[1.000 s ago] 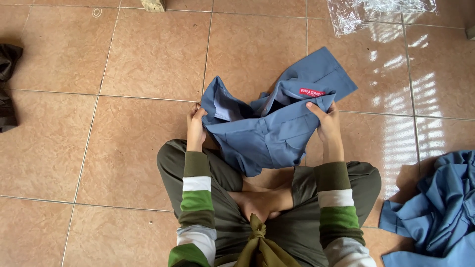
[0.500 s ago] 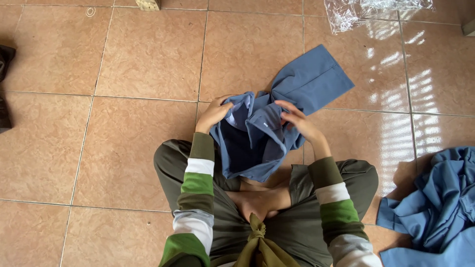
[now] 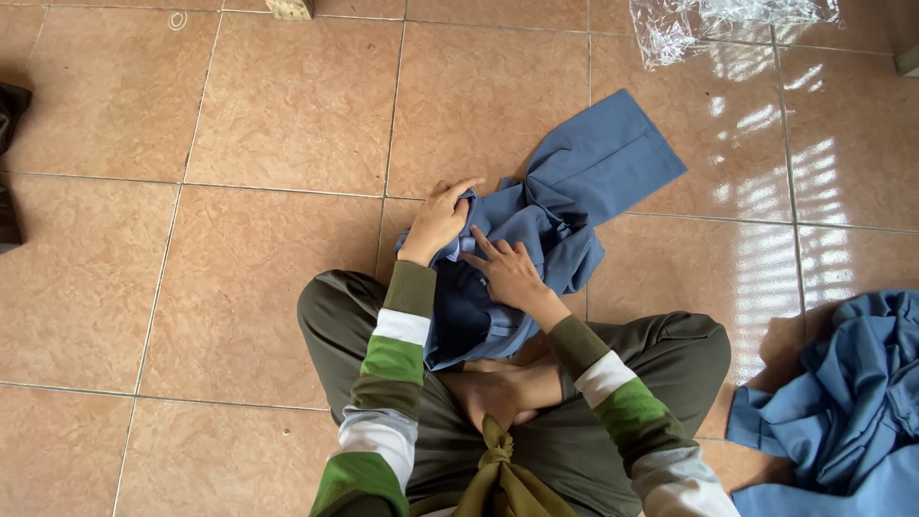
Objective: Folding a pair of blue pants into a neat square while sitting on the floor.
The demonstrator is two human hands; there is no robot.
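Observation:
I sit cross-legged on a tiled floor with a blue shirt [image 3: 584, 182] bunched in front of my knees. My left hand [image 3: 438, 222] grips the shirt's left edge, fingers curled around the fabric. Just beside it, my right hand [image 3: 507, 273] rests flat on the crumpled middle of the shirt, fingers spread and pointing toward the left hand. One part of the shirt lies spread flat toward the upper right. The darker inside of the shirt drapes over my shins.
A pile of blue garments [image 3: 842, 402] lies at the lower right. Crumpled clear plastic wrap [image 3: 718, 24] is at the top right. Dark cloth [image 3: 11, 144] sits at the left edge. Terracotta tiles [image 3: 239, 124] stretch to the left and ahead.
A second ago both hands held the shirt spread wide at its sides. They have since come together at the middle, and the shirt has folded inward and bunched up.

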